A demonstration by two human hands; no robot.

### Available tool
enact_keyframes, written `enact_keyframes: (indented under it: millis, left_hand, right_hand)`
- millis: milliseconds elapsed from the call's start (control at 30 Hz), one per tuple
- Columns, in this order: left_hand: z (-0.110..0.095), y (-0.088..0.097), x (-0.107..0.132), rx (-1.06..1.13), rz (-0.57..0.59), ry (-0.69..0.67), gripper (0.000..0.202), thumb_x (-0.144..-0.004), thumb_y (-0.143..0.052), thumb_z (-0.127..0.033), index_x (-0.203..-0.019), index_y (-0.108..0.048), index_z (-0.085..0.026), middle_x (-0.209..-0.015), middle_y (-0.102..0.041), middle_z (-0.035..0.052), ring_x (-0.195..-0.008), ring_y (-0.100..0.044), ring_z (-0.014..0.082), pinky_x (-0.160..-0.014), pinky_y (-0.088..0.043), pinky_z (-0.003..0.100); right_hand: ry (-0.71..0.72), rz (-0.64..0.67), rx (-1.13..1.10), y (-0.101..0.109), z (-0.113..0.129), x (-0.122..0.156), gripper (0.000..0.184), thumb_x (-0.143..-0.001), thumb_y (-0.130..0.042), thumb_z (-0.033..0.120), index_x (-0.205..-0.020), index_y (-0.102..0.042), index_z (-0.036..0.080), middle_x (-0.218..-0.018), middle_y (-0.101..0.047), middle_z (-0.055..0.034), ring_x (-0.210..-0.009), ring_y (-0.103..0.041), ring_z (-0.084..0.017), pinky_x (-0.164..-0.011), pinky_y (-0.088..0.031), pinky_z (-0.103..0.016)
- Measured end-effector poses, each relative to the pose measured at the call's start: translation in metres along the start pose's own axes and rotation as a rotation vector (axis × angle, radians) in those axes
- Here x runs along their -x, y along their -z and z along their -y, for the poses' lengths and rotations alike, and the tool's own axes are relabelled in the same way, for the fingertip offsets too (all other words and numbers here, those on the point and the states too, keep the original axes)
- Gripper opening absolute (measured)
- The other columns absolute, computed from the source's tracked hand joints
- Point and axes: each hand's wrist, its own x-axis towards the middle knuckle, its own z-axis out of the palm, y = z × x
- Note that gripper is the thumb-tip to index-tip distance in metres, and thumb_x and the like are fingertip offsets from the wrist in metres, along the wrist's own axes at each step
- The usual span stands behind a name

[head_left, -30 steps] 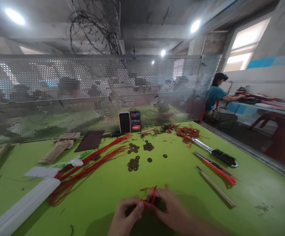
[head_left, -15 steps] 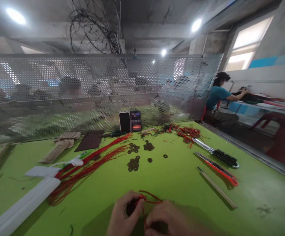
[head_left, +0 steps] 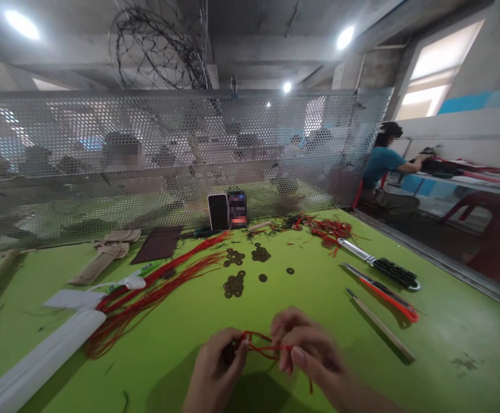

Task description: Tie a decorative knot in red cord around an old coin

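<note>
Low in the view, my left hand (head_left: 219,367) pinches a red cord (head_left: 258,348) between thumb and forefinger. A small knot or loop shows at those fingertips. My right hand (head_left: 305,353) is closed on the cord's other part, to the right, its fingers bent and a loose end hanging below. Two strands run between the hands, above the green tabletop (head_left: 159,350). Farther off, beyond my hands, lie small piles of dark round coins (head_left: 234,284) with holes. Two single coins (head_left: 263,278) lie apart from the piles.
Red cords (head_left: 155,295) spread at left beside a white roll (head_left: 38,364). At right lie a utility knife (head_left: 381,292), a black-handled tool (head_left: 379,264) and a wooden-handled tool (head_left: 379,324). Phones (head_left: 219,212) lean against a perforated screen (head_left: 167,137). A person (head_left: 381,166) sits far right.
My right hand has risen and moved right and away from me, drawing the cord out sideways. My left hand stays nearly where it was, still pinching.
</note>
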Motion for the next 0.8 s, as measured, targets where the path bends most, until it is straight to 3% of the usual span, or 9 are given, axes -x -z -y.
enact_keyframes:
  millis: [233, 500, 800]
  left_hand:
    - [0.006, -0.001, -0.002, 0.011, 0.004, 0.011, 0.034, -0.081, -0.048, -0.045, -0.073, -0.064, -0.016, -0.063, -0.062, 0.0042, -0.056, -0.051, 0.0159, -0.051, -0.037, 0.024]
    - [0.001, 0.0, -0.002, 0.005, -0.002, -0.014, 0.029, -0.082, -0.05, -0.04, -0.073, -0.063, -0.016, -0.064, -0.061, 0.0039, -0.058, -0.052, 0.0159, -0.054, -0.038, 0.024]
    - [-0.003, 0.001, 0.0, -0.004, -0.004, -0.02, 0.024, -0.08, -0.052, -0.036, -0.073, -0.065, -0.017, -0.064, -0.064, 0.0046, -0.057, -0.053, 0.0162, -0.052, -0.039, 0.024]
  right_hand:
    - [-0.045, -0.091, -0.151, 0.009, -0.009, 0.0, 0.019, -0.09, -0.048, 0.021, -0.088, -0.066, 0.025, -0.094, -0.06, -0.0039, -0.08, -0.056, -0.013, -0.062, -0.048, -0.021]
    - [-0.004, -0.286, -0.138, 0.024, -0.007, -0.004, 0.018, -0.088, -0.051, 0.027, -0.082, -0.068, 0.024, -0.091, -0.06, -0.005, -0.078, -0.055, -0.014, -0.058, -0.047, -0.021]
    - [-0.058, -0.425, -0.201, 0.034, -0.011, -0.01, 0.016, -0.082, -0.058, 0.034, -0.075, -0.069, 0.024, -0.085, -0.063, -0.0055, -0.071, -0.056, -0.014, -0.052, -0.045, -0.021]
